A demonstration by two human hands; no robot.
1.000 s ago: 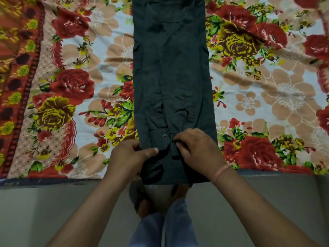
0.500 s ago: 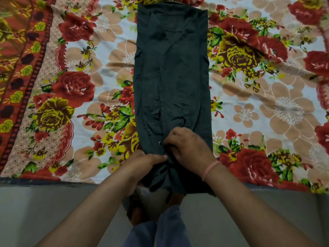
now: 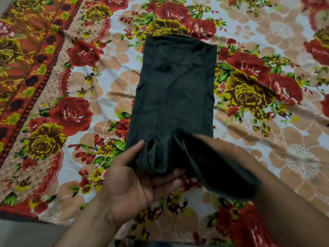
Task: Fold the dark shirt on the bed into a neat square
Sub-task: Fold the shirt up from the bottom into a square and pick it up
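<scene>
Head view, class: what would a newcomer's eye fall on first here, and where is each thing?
The loud floral bedsheet, all red and yellow roses, fills the frame. Down its middle lies the dark shirt, folded into a long narrow strip. At its near end the left hand grips the bunched hem palm up, while the right hand is a blur beside it, its grip unclear.

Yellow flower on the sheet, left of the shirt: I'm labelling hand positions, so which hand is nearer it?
Left. The left hand grips the dark shirt's near end, right of the yellow flower; the blurred right hand lies farther right, across the shirt.
</scene>
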